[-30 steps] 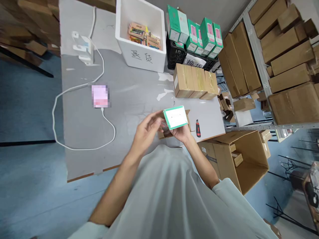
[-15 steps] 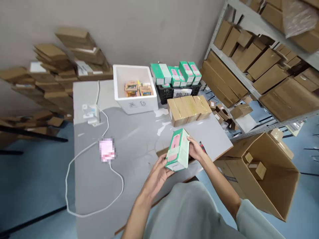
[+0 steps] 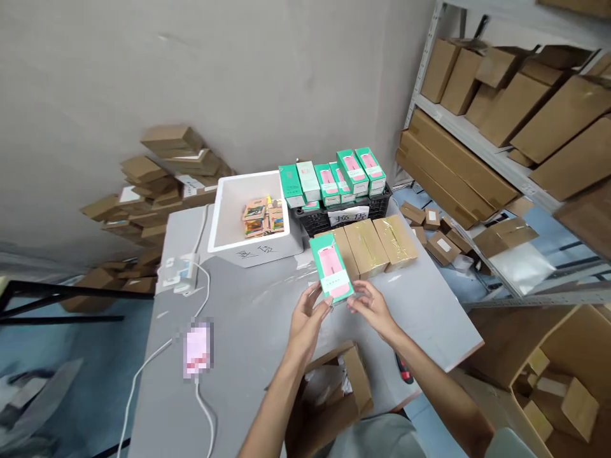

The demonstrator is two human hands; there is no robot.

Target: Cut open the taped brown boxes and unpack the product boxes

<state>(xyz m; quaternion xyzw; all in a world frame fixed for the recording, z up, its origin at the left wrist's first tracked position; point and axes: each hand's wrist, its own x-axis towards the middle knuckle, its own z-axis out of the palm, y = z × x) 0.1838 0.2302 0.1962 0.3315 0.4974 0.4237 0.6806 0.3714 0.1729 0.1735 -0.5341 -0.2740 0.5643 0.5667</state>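
Between my two hands is a green box with a pink picture point(image 3: 331, 268), tilted above the table with its printed face up. My left hand point(image 3: 305, 318) grips its lower left corner, thumb on the front edge. On the lower right corner, my right hand point(image 3: 371, 306) closes its fingers. Below my forearms stands an opened cardboard box point(image 3: 359, 375) with crumpled white material inside. Past the held box, several similar green boxes point(image 3: 354, 173) fill a black crate point(image 3: 315, 224). Taped brown cartons point(image 3: 366, 247) sit in front of that crate.
A white foam box point(image 3: 252, 251) holds small colourful packs point(image 3: 263, 216). A white cable and power strip point(image 3: 184, 273) lie on the left of the table point(image 3: 248, 337). A red and black tool point(image 3: 403, 369) rests near the right edge. Shelves point(image 3: 482, 137) with cartons stand right.
The green box has moved away from my body, toward the brown cartons, and its printed face now turns upward. My view has shifted, and the opened cardboard box beneath shows more fully.
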